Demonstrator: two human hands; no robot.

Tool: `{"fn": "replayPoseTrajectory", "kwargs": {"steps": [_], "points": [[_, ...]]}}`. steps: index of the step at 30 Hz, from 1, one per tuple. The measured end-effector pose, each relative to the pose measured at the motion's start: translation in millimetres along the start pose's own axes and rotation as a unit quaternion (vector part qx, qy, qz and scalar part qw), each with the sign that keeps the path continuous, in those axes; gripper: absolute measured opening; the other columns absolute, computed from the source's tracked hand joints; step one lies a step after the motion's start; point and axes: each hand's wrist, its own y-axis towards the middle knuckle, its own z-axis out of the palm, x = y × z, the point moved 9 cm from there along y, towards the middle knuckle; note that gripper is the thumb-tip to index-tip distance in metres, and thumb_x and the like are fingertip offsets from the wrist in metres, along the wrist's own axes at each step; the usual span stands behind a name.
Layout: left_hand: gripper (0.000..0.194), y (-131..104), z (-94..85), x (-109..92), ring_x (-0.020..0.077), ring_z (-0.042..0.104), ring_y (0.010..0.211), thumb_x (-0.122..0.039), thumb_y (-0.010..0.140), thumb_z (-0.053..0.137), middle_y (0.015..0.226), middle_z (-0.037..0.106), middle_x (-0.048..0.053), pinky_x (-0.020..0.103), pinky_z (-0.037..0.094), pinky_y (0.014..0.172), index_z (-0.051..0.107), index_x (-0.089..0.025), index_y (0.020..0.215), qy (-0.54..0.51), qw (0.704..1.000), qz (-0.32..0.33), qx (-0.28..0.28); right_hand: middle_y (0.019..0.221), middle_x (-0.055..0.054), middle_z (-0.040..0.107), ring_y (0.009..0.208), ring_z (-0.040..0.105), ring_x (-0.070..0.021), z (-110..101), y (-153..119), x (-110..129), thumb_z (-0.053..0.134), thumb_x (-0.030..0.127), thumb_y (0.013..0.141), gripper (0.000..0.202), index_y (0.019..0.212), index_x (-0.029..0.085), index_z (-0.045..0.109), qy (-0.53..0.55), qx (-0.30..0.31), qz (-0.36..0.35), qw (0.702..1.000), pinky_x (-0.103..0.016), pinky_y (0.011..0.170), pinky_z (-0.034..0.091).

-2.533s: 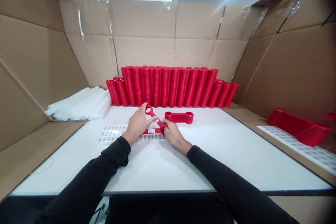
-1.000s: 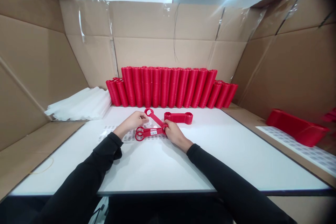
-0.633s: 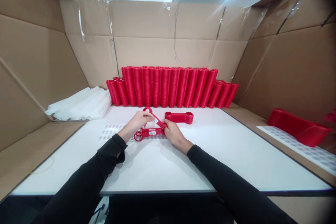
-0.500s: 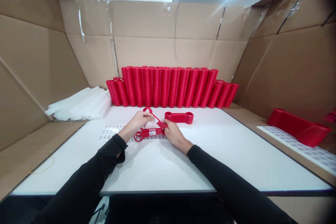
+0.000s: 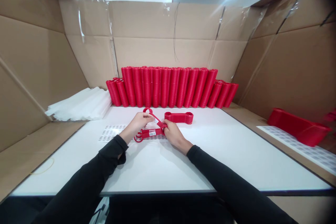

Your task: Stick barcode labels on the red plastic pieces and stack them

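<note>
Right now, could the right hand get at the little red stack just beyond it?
Probably yes: the little red stack lies close by, with nothing visible in between, though the right hand would likely have to release the held red pieces first.

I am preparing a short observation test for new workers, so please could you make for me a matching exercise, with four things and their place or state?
Things:
1. Right hand
2. Long row of red stacks
3. Small red stack
4. Pale pile

Places and states:
A. White, at the far left
B. Alone, just beyond the hand on the right
C. Holding the ends of fanned-out red strips
D. At the back, before the cardboard wall

Right pairs: 1-C, 2-D, 3-B, 4-A
</note>
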Motion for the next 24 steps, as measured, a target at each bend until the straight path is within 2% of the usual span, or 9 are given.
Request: {"fn": "replayPoseTrajectory", "kwargs": {"steps": [24], "points": [[0.028, -0.9, 1.1, 1.3, 0.0071, 0.039, 0.047, -0.035, 0.063, 0.060, 0.057, 0.055, -0.001, 0.020, 0.030, 0.045, 0.067, -0.011, 0.076, -0.010, 1.000, -0.001, -0.007, 0.069, -0.003, 0.056, 0.063, 0.050, -0.0144, -0.6, -1.1, 1.9, 0.034, 0.004, 0.067, 0.017, 0.067, 0.017, 0.045, -0.006, -0.003, -0.003, 1.000, -0.023, 0.056, 0.033]]}}
